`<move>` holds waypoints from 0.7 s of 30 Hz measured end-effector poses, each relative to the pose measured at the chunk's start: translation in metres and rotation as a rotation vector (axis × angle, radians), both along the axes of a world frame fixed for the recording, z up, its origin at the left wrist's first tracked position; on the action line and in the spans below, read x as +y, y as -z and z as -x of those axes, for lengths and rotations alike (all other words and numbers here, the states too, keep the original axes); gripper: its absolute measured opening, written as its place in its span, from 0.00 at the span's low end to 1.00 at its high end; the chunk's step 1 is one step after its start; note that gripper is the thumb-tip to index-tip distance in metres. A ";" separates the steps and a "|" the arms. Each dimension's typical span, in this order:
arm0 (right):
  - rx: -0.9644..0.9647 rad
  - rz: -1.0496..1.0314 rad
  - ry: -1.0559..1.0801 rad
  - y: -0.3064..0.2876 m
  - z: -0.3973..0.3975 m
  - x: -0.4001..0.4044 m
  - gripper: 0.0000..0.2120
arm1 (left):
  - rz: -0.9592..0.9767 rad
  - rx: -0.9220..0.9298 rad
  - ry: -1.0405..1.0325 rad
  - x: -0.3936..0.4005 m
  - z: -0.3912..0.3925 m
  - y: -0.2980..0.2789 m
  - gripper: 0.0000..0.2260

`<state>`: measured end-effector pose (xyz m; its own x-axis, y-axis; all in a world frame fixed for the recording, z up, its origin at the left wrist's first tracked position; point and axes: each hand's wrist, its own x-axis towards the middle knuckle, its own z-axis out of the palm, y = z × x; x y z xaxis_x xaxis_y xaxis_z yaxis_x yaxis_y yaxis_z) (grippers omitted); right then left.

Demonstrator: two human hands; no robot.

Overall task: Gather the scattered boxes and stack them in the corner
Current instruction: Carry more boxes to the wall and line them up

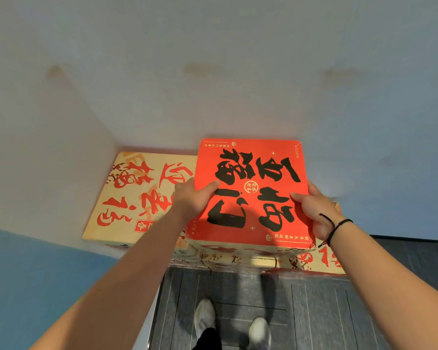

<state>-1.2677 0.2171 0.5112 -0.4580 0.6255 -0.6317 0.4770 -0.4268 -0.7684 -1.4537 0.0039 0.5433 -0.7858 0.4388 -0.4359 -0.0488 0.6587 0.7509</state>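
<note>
1. Shoes: two pale shoes at 6 o'clock, standing on dark grey floor marked with thin pale lines.
2. Red box: square lid, bright red, printed with large black brush characters and small gold trim; held near centre, its near edge above a cream box with red floral print that lies under it.
3. Left hand: at 9 o'clock of the red box, thumb lying on the lid, fingers wrapped over the left edge, gripping it.
4. Right hand: at 3 o'clock of the red box, thumb on the lid, fingers curled round the right edge, gripping it; a black cord circles the wrist.
5. Cream box: flat, pale, with red brush characters, at 10 o'clock, set into the corner where two pale walls meet.
6. Open room: bare floor lies at 3 o'clock, right of the boxes.
</note>
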 end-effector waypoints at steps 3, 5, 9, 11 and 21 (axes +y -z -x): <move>-0.011 0.008 -0.001 0.012 0.002 0.000 0.19 | -0.040 0.003 -0.004 -0.001 0.004 0.012 0.27; -0.021 0.021 0.000 0.019 0.002 0.001 0.19 | -0.043 -0.022 -0.005 -0.003 0.003 0.013 0.19; -0.030 0.039 -0.014 0.031 0.002 0.003 0.20 | -0.043 -0.019 -0.039 -0.004 -0.007 0.013 0.19; -0.027 0.032 -0.021 0.035 0.001 0.004 0.20 | -0.015 -0.019 -0.025 -0.006 -0.012 0.014 0.17; -0.042 0.005 -0.012 0.055 -0.004 0.002 0.20 | 0.054 0.062 0.054 -0.005 -0.017 0.026 0.14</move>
